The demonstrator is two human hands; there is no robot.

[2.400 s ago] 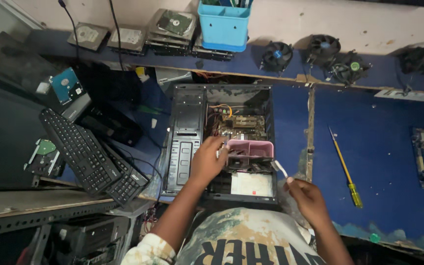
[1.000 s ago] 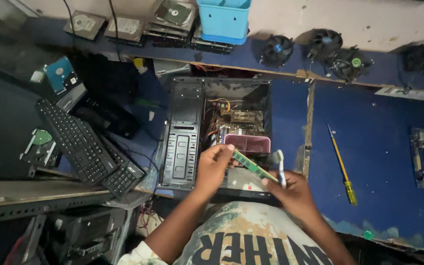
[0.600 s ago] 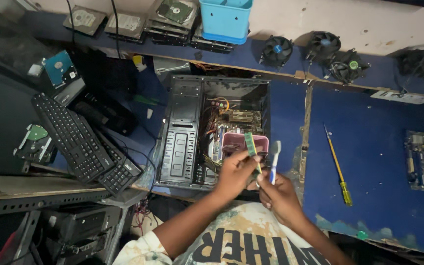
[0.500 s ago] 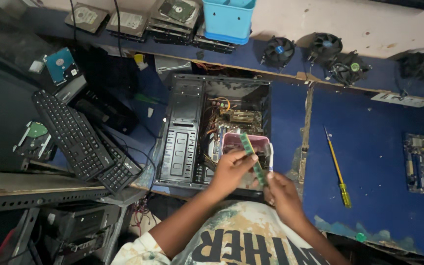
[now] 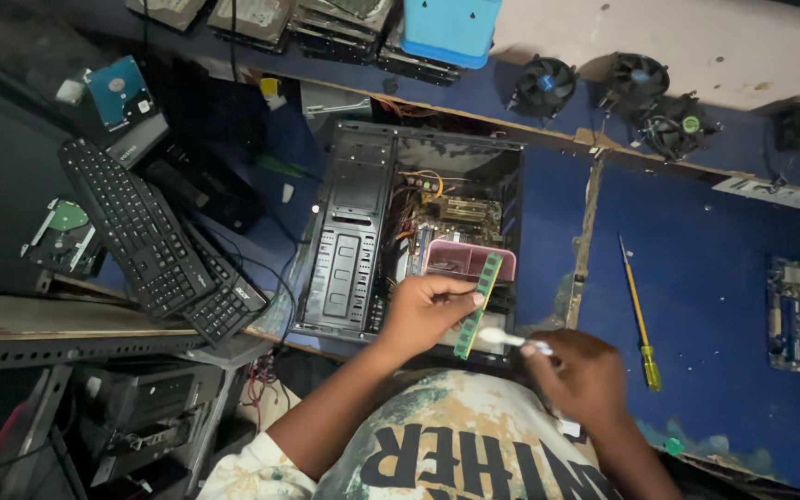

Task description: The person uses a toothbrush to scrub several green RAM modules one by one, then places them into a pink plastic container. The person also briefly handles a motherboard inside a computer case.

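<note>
1 memory stick (image 5: 477, 306) between left fingers (image 5: 456, 289)

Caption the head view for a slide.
Left hand holds a green memory stick while right hand applies a small brush above an open computer case.

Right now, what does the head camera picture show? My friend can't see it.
A person's left hand holds a green memory stick while the right hand touches a small white brush to it. Behind lies an open black computer case on a blue table, with a keyboard nearby.
</note>
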